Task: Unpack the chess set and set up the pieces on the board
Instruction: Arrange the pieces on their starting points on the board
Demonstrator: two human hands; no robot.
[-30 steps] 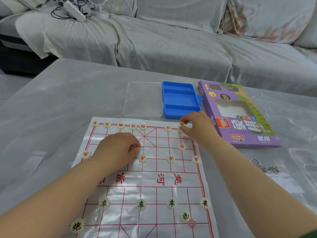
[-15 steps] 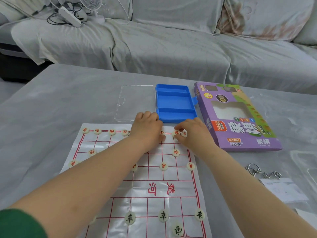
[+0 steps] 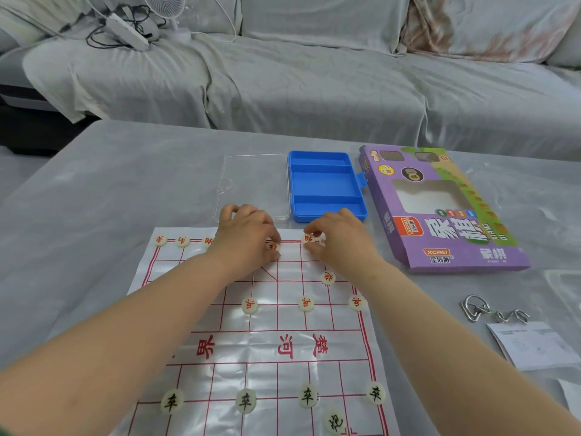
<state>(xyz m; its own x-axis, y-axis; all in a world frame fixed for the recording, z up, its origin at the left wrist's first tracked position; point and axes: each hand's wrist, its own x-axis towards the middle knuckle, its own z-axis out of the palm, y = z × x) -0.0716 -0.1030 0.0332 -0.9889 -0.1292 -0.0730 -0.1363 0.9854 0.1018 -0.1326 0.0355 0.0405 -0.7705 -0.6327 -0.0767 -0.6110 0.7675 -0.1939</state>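
Note:
A white plastic chess board sheet (image 3: 267,341) with red lines lies on the table. Round cream pieces with red characters stand along its far rows, and pieces with black characters (image 3: 245,401) stand near me. My left hand (image 3: 245,240) is at the middle of the far row, its thumb and fingers pinching a red-marked piece (image 3: 273,246). My right hand (image 3: 339,240) is at the far right of that row, fingertips pinching another red-marked piece (image 3: 308,239). The blue piece tray (image 3: 327,187) sits just beyond the board with no pieces in it.
A clear lid (image 3: 251,187) lies left of the blue tray. The purple chess box (image 3: 440,209) lies to the right. Metal ring puzzles (image 3: 481,309) and a paper leaflet (image 3: 534,344) sit at the right edge. A covered sofa with a small fan (image 3: 166,7) is beyond the table.
My left hand moved from the left middle of the board up to the far row's centre and now pinches a piece. My right hand stayed at the far right corner.

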